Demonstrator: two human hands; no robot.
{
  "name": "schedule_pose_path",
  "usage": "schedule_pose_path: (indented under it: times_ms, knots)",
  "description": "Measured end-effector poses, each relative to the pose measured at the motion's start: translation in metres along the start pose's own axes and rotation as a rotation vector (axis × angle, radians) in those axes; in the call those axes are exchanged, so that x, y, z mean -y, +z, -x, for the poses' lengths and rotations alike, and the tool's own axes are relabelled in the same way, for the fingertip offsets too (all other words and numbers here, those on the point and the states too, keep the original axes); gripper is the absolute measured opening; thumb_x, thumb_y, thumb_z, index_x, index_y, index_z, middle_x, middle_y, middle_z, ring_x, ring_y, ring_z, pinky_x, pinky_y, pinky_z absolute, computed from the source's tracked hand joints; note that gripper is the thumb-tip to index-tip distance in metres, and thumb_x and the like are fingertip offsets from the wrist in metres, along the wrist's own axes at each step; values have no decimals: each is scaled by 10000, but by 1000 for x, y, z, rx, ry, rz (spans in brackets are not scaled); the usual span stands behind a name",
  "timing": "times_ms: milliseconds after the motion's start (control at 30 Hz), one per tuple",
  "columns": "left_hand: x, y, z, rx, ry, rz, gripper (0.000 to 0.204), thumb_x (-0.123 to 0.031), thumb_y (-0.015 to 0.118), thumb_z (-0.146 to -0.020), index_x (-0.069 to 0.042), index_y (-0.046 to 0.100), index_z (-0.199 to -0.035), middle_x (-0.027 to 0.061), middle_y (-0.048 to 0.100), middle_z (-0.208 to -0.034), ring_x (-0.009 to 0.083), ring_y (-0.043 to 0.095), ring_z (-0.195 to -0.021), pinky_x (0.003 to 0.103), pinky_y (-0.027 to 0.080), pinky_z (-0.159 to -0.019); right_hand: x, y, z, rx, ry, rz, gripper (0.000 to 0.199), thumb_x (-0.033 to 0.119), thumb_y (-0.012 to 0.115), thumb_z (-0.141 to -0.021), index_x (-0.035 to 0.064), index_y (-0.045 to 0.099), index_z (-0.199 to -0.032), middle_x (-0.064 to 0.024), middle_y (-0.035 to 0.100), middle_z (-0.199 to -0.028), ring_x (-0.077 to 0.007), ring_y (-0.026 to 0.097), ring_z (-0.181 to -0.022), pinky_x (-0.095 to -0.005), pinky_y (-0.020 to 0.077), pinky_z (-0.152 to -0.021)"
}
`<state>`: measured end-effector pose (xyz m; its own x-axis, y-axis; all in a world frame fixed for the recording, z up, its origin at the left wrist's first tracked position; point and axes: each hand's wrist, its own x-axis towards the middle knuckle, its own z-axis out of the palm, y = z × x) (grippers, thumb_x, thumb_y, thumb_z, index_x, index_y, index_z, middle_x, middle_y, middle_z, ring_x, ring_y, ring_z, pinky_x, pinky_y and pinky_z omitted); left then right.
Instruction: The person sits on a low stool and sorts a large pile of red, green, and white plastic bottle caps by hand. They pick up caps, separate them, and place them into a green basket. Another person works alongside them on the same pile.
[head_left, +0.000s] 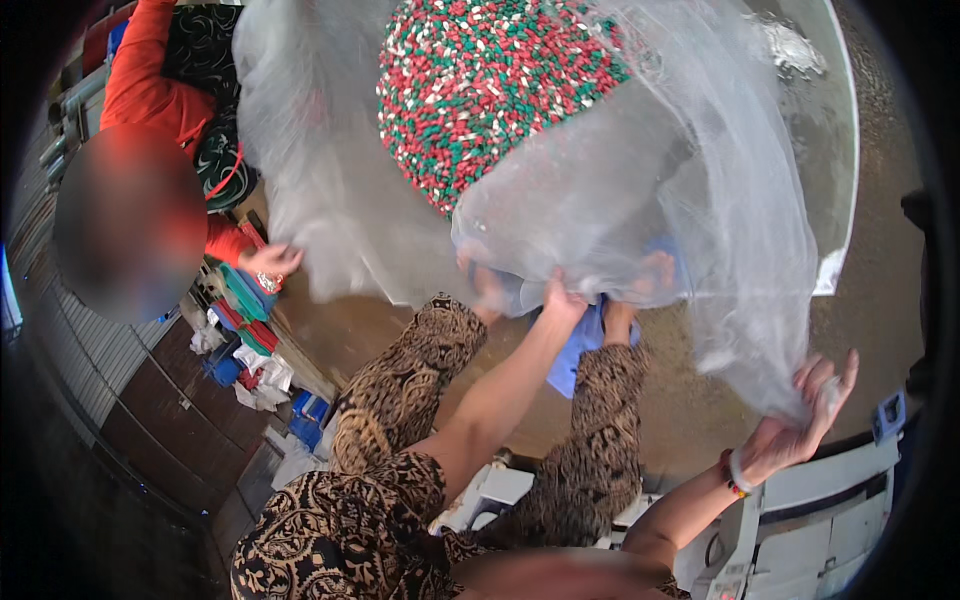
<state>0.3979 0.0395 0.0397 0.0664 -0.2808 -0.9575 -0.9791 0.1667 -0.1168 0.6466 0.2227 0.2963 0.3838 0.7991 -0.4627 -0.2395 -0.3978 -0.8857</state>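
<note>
Left hand closed in a grip on the lower edge of a big clear plastic bag, fingers curled into the film just above the knees. Right hand out to the side, fingers spread apart, pinching only the thin trailing corner of the same bag between thumb and fingertips; palm turned up, a white and a red bangle on the wrist. Between the two hands, stretched and sagging film, hazy and see-through.

Inside the bag, well above the left hand and up and to the left of the right one, a heap of small red, green and white pellets, bulging toward the top of the view. Under the bag, near the left hand, a blue cloth hanging between the legs, and bare toes showing through the plastic. Legs in brown and black patterned trousers, seated on a pale plastic stool.

Farther out: bare brown floor, dusty. At the upper right, a shallow grey tray with a white rim. At the lower right, a whitish machine frame. On the left, another person in a red sleeve, their hand touching the far side of the bag. Below that hand, stacked green and red cloths, crumpled white scraps and blue boxes along a brown tiled wall.
</note>
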Motion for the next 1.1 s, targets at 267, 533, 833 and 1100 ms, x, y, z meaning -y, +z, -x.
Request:
schedule_pose_path:
  times_ms: [267,533,833,1100]
  knots:
    - [33,-128,246,304,-446,-325,459,-326,619,-873,-44,534,-1224,102,597,-1183,213,590,-1029,379,494,-884,93,27,-48,522,198,2091,643,345,753,-685,83,517,-1223,-158,652,-1041,-337,616,-1005,-527,454,-871]
    - [71,-101,492,1411,252,-1619,339,-240,459,-931,-36,546,-1188,202,579,-1151,281,552,-1084,338,393,-973,136,3,-38,668,-467,1651,329,119,695,-695,-51,618,-966,-156,543,-1026,-285,513,-997,-432,482,-749]
    - [129,-57,604,1679,964,-1390,271,-223,481,-906,-28,560,-1077,182,593,-1066,316,559,-1035,413,447,-890,274,122,147,181,990,32,572,379,588,-819,-44,494,-1193,-155,615,-1013,-234,600,-835,-360,499,-708]
    - [21,-115,492,1164,-279,-125,979,-629,653,-685,-67,303,-1407,136,367,-1418,314,352,-1296,546,277,-1050,338,120,177,692,708,527,388,224,629,-728,-45,572,-1001,-130,638,-937,-247,621,-814,-354,510,-770]
